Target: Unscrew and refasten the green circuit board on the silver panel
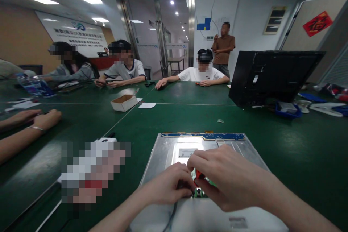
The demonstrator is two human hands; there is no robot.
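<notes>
A flat metal-backed display panel (160, 152) lies on the table before me, with a blue circuit strip (185, 136) along its far edge. A small green circuit board (200, 193) sits on its near part, mostly covered by my hands. My right hand (225, 177) is closed over the board, its fingers round a small red object (199, 174) whose full shape is hidden. From the left, my left hand (174, 183) pinches at the board's left edge; what is between its fingertips cannot be made out. A dark cable (172, 215) runs down from below that hand.
A black monitor (272, 76) stands at the right, beside a blue tray (288, 110). A small open box (124, 102) and white paper (147, 105) lie farther back. At the left are a blurred-out object (92, 174) and another person's hands (46, 120). Several people are around the table.
</notes>
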